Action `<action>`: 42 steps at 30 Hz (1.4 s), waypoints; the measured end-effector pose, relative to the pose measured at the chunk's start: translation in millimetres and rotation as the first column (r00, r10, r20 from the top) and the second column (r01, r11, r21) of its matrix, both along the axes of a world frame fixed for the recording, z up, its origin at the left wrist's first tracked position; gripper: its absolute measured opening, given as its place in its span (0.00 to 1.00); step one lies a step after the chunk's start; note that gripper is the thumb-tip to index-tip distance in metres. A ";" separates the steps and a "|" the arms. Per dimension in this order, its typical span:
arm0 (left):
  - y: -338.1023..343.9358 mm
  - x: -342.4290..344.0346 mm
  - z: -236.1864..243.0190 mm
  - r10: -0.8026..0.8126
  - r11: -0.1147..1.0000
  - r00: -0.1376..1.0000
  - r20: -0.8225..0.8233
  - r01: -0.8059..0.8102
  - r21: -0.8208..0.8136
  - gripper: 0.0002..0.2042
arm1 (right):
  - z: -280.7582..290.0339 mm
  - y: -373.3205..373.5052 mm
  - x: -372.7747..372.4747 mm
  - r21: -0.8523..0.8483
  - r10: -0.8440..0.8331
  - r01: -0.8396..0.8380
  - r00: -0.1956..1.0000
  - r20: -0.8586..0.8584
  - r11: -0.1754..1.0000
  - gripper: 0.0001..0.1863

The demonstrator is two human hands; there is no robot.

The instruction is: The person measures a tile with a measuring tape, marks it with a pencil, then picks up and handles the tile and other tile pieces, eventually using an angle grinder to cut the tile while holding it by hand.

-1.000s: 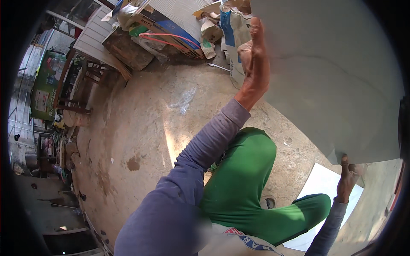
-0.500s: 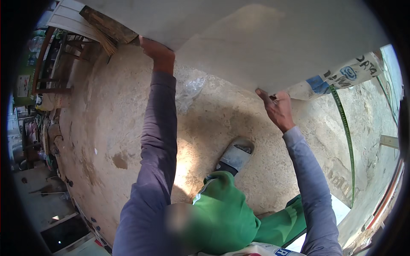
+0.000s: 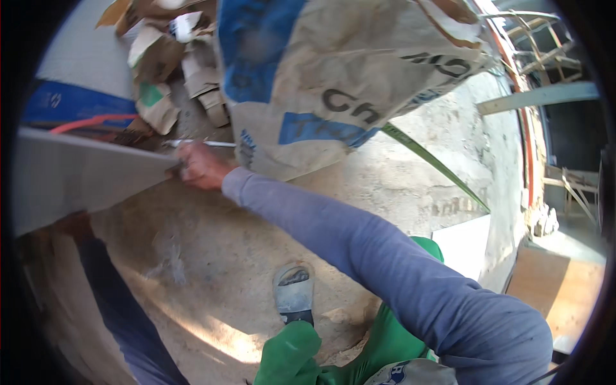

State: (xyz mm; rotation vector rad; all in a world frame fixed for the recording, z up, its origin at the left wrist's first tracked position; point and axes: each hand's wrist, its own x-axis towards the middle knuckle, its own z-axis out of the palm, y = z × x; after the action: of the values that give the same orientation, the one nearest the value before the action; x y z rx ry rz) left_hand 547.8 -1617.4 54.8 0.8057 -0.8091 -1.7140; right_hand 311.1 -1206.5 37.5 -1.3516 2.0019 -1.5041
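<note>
I've got the right hand (image 3: 204, 168) closed on the corner of a grey sheet (image 3: 70, 174); left hand's (image 3: 74, 224) at its lower edge, too dark to tell if it's gripping. Looks light, smooth, kinda bendy, so I'd go edges, hands apart. Sheet runs left from the right hand, over the floor (image 3: 215, 250), big sack (image 3: 308, 70) near that wrist.

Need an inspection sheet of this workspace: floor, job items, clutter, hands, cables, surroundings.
Surface: rough brown concrete floor, partly sunlit.
Job's things: flat grey sheet, left end at the view's dark rim.
Clutter: large white-and-blue sack; crumpled brown paper-like scraps; crumpled clear plastic film.
Hands: left hand at the sheet's lower edge, fingers unclear; right hand gripping its right end.
Cables: nothing seen for certain.
Surroundings: long narrow green strip; flat white rectangular panel.
</note>
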 end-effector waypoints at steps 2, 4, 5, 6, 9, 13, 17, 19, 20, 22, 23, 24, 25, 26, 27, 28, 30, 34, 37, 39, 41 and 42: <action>-30.5 53.2 1.5 0.077 0.997 0.980 0.186 -0.075 -0.022 0.28 | 38.1 -29.7 28.4 0.159 0.023 -0.042 0.993 0.116 0.986 0.10; -8.5 25.3 -27.8 0.066 0.998 0.952 0.301 -0.070 0.002 0.28 | 38.2 -21.9 17.4 0.130 -0.048 0.031 0.990 0.129 0.991 0.08; 13.3 6.1 -49.6 0.039 0.998 0.932 0.362 -0.052 0.024 0.28 | 19.3 -10.1 14.0 0.098 -0.145 0.139 0.988 0.057 0.985 0.07; 17.2 9.3 -49.5 0.044 0.998 0.905 0.423 -0.056 0.017 0.27 | 20.8 -13.8 18.0 0.158 -0.118 0.101 0.988 0.100 0.982 0.08; 47.4 3.3 -63.4 0.032 0.999 0.833 0.552 -0.043 0.006 0.27 | 16.9 -14.1 16.9 0.215 -0.169 0.141 0.979 0.114 0.966 0.11; 106.1 1.1 -86.8 -0.003 1.000 0.720 0.694 0.005 -0.001 0.26 | 9.0 13.3 48.4 0.179 -0.286 0.248 0.930 0.233 0.952 0.14; 137.9 33.2 -53.3 0.090 0.993 0.587 0.805 0.006 -0.115 0.25 | 90.1 78.4 62.3 0.174 0.014 -0.050 0.980 0.199 0.983 0.15; 197.2 26.5 -62.8 0.069 0.992 0.513 0.856 0.056 -0.113 0.25 | 99.3 150.2 64.6 0.246 0.104 -0.137 0.984 0.143 0.960 0.15; 213.6 33.7 -54.2 0.099 0.988 0.472 0.876 0.061 -0.144 0.25 | 115.8 176.1 64.1 0.313 0.169 -0.220 0.969 0.183 0.924 0.15; 267.2 38.3 -50.5 0.114 0.981 0.394 0.912 0.102 -0.167 0.25 | 138.0 246.6 64.8 0.424 0.218 -0.289 0.953 0.210 0.858 0.16; 292.8 40.0 -45.8 0.127 0.975 0.354 0.927 0.128 -0.183 0.24 | 139.8 279.8 69.7 0.451 0.223 -0.289 0.955 0.195 0.844 0.17; 314.0 44.3 -36.2 0.154 0.966 0.320 0.935 0.151 -0.210 0.24 | 134.2 307.7 76.6 0.436 0.207 -0.266 0.962 0.180 0.859 0.17; 336.5 48.6 -27.8 0.171 0.957 0.288 0.942 0.177 -0.228 0.24 | 129.0 340.1 84.0 0.429 0.182 -0.237 0.969 0.165 0.872 0.17; 359.8 49.9 -17.4 0.197 0.944 0.262 0.945 0.209 -0.255 0.24 | 130.5 372.6 88.8 0.474 0.167 -0.214 0.976 0.140 0.854 0.17; 384.6 48.8 -6.4 0.216 0.929 0.252 0.943 0.244 -0.278 0.24 | 134.6 410.9 88.9 0.523 0.148 -0.182 0.983 0.107 0.833 0.17; 407.3 46.5 6.8 0.233 0.909 0.245 0.941 0.290 -0.301 0.23 | 137.1 447.1 91.4 0.510 0.103 -0.117 0.993 0.054 0.852 0.17; 461.0 32.4 30.3 0.211 0.847 0.256 0.944 0.434 -0.307 0.23 | 137.9 521.5 106.9 0.484 0.000 -0.003 1.000 0.007 0.875 0.16; 581.8 -39.2 73.9 -0.070 0.440 0.382 0.922 0.841 -0.315 0.17 | 130.1 652.6 146.5 0.495 -0.274 0.272 0.959 -0.070 0.825 0.12; 702.9 -106.6 109.8 -0.355 -0.114 0.156 0.922 0.971 -0.208 0.12 | 122.9 745.5 194.8 0.549 -0.415 0.384 0.907 -0.073 0.743 0.11; 775.9 -133.4 124.3 -0.313 -0.425 -0.075 0.947 0.903 -0.069 0.13 | 108.9 800.5 237.0 0.544 -0.496 0.449 0.866 -0.070 0.708 0.11; 863.5 -125.5 126.5 -0.169 -0.562 -0.107 0.980 0.827 -0.006 0.13 | 88.3 852.1 297.2 0.501 -0.728 0.679 0.673 -0.131 0.537 0.11; 895.7 -115.4 123.1 -0.139 -0.593 -0.130 0.982 0.805 0.022 0.13 | 81.1 868.3 328.9 0.499 -0.756 0.691 0.646 -0.101 0.524 0.11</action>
State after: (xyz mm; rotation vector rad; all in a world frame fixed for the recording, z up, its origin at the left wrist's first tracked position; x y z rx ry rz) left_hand 432.4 -721.8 177.9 -0.7351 -3.3323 -1.1479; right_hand 640.0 -338.2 118.7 -0.1451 2.7739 -1.1048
